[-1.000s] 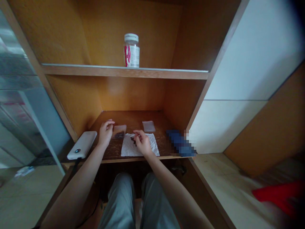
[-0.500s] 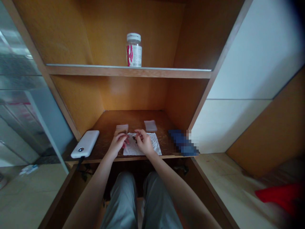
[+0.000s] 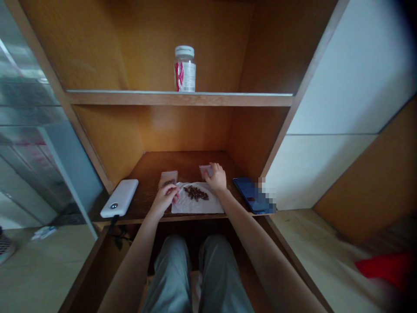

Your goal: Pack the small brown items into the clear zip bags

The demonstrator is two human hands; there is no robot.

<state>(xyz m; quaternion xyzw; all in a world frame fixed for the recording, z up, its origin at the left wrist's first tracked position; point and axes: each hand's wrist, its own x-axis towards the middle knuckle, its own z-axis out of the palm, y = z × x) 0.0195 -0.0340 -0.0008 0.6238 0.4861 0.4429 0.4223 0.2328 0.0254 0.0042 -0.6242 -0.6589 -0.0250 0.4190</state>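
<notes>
On the cabinet's lower shelf a white paper tissue (image 3: 182,208) lies spread near the front edge, bearing a heap of small dark brown pieces (image 3: 196,193). My left hand (image 3: 165,196) is at the tissue's left side with its fingers curled together; whatever they hold is too small to make out. Just behind it is a small clear zip bag (image 3: 169,175) with dark pieces inside. Over a second clear zip bag (image 3: 203,168) reaches my right hand (image 3: 216,177), thumb and fingers apart, covering much of that bag. Whether it touches the bag I cannot tell.
A white power bank (image 3: 120,198) with a black cable lies at the shelf's left front. To the right is a dark phone (image 3: 250,195), partly blurred out. A jar with a white lid (image 3: 185,69) stands on the upper shelf (image 3: 130,98). Below is an open drawer space.
My right hand has moved from the middle of the tissue to the right and back, over the right zip bag. The heap of pieces is now uncovered. My left hand has stayed nearly in place.
</notes>
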